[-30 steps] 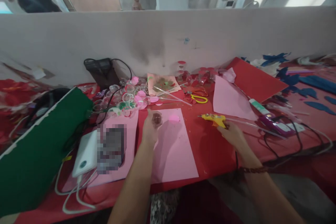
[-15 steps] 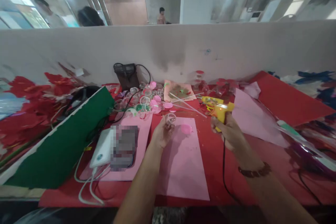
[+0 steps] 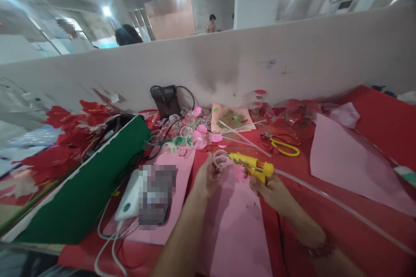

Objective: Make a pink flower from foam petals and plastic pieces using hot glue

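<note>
My left hand [image 3: 208, 176] is closed on a small clear plastic cup [image 3: 220, 159], its fingers around the side. In my right hand [image 3: 269, 189] is a yellow hot glue gun [image 3: 248, 163], gripped by the handle. The gun's nozzle points left and is at the cup's rim; I cannot tell if they touch. A long clear glue stick [image 3: 341, 206] sticks out of the gun's back toward the lower right. Below the gun, a bright pink disc [image 3: 239, 174] lies on a sheet of pink paper [image 3: 238, 229].
Several clear cups [image 3: 186, 132] with pink and green discs are heaped behind my left hand. Yellow-handled scissors [image 3: 286, 148] and loose glue sticks [image 3: 242, 136] lie beyond the gun. A phone [image 3: 157, 197] and white power bank [image 3: 128, 197] are at left, beside a green board [image 3: 87, 190].
My right hand has brought the glue gun left, its nozzle now at the cup. The scissors behind have come into clear view. The camera view has tilted and shifted slightly.
</note>
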Action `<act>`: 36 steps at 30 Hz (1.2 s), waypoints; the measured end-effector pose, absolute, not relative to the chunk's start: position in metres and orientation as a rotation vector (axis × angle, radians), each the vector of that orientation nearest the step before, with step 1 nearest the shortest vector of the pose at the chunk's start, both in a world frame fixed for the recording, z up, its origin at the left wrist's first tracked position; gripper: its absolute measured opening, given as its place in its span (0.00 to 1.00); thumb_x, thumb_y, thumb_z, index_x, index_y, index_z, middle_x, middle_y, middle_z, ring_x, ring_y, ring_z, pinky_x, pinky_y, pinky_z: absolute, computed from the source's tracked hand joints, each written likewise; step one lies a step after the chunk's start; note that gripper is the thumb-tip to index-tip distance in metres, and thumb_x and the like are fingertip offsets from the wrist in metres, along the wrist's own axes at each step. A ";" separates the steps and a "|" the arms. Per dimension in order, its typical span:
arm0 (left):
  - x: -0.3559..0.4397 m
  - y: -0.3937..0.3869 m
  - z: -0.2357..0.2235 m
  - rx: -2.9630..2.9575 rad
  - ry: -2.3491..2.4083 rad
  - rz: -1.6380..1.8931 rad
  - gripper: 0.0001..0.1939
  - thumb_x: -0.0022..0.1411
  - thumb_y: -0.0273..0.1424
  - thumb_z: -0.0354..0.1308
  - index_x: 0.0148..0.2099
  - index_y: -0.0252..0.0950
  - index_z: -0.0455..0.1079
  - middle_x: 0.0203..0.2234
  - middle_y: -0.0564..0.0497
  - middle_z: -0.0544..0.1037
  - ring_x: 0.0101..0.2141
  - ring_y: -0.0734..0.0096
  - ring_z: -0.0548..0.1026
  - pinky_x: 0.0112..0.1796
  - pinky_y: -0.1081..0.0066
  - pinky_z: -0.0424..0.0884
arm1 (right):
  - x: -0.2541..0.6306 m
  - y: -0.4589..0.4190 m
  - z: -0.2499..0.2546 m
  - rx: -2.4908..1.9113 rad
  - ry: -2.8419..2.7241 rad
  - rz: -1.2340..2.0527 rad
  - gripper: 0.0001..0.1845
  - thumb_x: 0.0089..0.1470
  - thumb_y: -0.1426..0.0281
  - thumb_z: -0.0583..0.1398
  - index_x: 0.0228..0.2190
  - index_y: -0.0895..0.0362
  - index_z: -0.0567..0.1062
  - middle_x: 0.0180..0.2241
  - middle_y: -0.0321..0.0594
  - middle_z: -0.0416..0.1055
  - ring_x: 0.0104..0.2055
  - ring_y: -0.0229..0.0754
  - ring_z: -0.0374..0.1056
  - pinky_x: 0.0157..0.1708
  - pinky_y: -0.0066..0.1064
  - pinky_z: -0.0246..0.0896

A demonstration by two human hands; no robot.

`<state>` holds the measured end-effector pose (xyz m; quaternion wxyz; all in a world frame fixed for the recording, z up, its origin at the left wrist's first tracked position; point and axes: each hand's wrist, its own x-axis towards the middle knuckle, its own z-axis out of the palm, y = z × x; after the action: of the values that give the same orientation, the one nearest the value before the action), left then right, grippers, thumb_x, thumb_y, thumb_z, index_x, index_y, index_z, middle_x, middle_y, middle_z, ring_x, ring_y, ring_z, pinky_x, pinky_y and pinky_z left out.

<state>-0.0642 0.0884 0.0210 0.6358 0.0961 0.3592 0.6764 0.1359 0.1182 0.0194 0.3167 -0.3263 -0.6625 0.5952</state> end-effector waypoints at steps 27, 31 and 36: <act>-0.054 0.085 0.023 0.238 0.916 1.525 0.14 0.59 0.39 0.59 0.37 0.32 0.72 0.24 0.51 0.75 0.20 0.81 0.67 0.19 0.80 0.60 | 0.128 0.109 0.008 -0.895 -1.693 1.520 0.31 0.54 0.45 0.53 0.38 0.63 0.73 0.17 0.30 0.53 0.19 0.32 0.48 0.17 0.26 0.46; -0.052 0.085 0.026 0.249 0.926 1.524 0.15 0.59 0.40 0.58 0.36 0.31 0.71 0.24 0.52 0.74 0.20 0.81 0.67 0.18 0.79 0.59 | 0.129 0.108 0.011 -0.905 -1.697 1.508 0.31 0.53 0.45 0.53 0.37 0.62 0.73 0.17 0.30 0.53 0.19 0.33 0.48 0.17 0.26 0.47; -0.051 0.085 0.030 0.222 0.954 1.538 0.13 0.60 0.39 0.58 0.37 0.32 0.71 0.24 0.51 0.74 0.20 0.80 0.68 0.19 0.79 0.60 | 0.129 0.109 0.010 -0.911 -1.667 1.549 0.30 0.54 0.46 0.53 0.36 0.61 0.73 0.17 0.30 0.53 0.19 0.33 0.48 0.16 0.26 0.46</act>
<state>-0.0509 0.0848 0.0302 0.6124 0.0965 0.4135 0.6668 0.1287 0.1085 0.0099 0.3387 -0.3497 -0.6399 0.5946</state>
